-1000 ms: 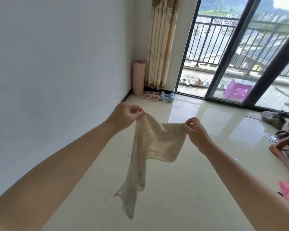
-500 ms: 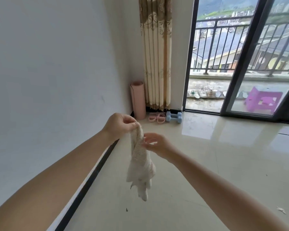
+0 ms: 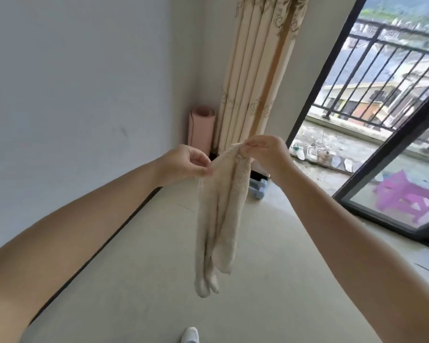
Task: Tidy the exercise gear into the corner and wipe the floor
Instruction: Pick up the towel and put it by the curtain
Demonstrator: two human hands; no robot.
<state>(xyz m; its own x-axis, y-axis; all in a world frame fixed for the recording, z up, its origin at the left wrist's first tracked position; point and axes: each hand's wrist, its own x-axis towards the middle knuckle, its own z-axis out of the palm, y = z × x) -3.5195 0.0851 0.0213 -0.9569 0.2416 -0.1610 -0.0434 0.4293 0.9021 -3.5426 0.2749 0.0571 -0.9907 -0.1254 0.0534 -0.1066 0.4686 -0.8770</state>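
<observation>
I hold a beige terry cloth (image 3: 218,219) up in front of me with both hands, well above the floor (image 3: 159,280). My left hand (image 3: 183,163) pinches one top edge between thumb and fingertips, the other fingers curled in. My right hand (image 3: 265,149) is a little higher and just beside it, fingers closed on the other top edge, so a short stretch of cloth runs taut between the two. The rest of the cloth hangs straight down in long loose folds, its lower end bunched and free in the air, touching nothing.

Beyond my hands, in the corner of the room, a rolled pink exercise mat (image 3: 200,128) stands upright against the white wall (image 3: 72,95), just beside the cream curtain (image 3: 255,70). To the right of my cloth, near the foot of the curtain, light blue dumbbells (image 3: 258,189) lie on the floor, partly hidden behind the cloth and my right wrist. Past them is the dark-framed sliding glass door (image 3: 382,174), with a purple plastic stool (image 3: 404,196) out on the balcony behind the glass and a black railing (image 3: 382,70) beyond it. The toe of my white shoe (image 3: 190,335) shows at the bottom edge of the view
</observation>
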